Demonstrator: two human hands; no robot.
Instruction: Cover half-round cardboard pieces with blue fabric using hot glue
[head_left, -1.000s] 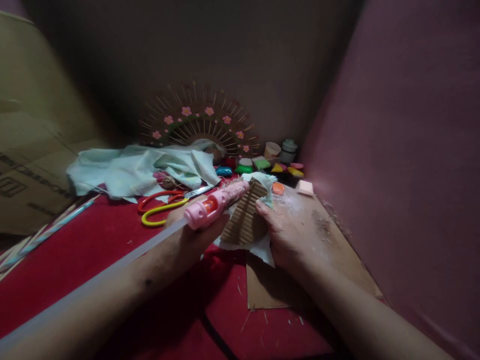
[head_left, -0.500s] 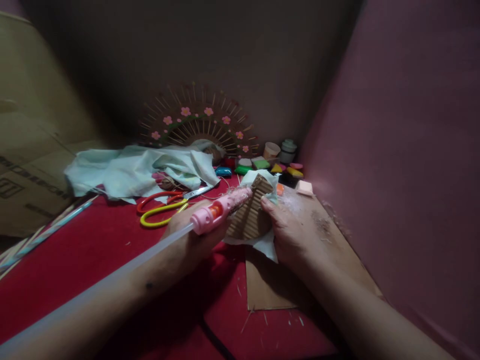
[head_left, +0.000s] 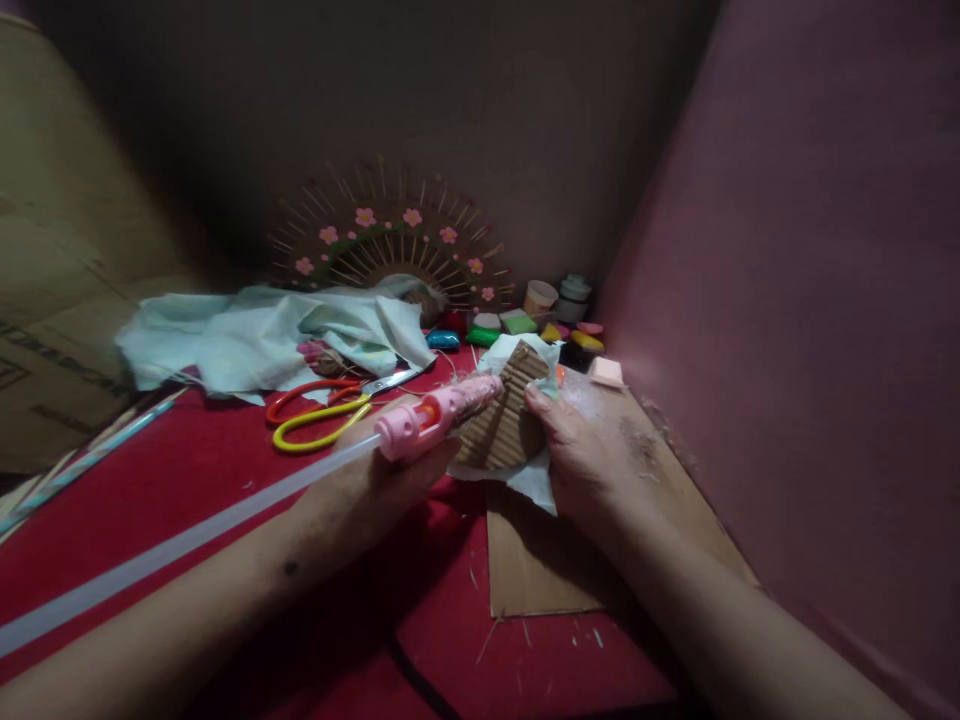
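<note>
Your left hand [head_left: 375, 475] grips pink plastic glue gun [head_left: 427, 418] | right hand [head_left: 589, 465] pinches brown corrugated cardboard wedge [head_left: 504, 428], pale-blue cloth [head_left: 538, 484] | keep tip [head_left: 492, 385] off thumb [head_left: 543, 406]

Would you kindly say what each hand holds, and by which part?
The left hand holds the pink glue gun from beneath its body; the right hand, the corrugated cardboard piece by its right edge.
</note>
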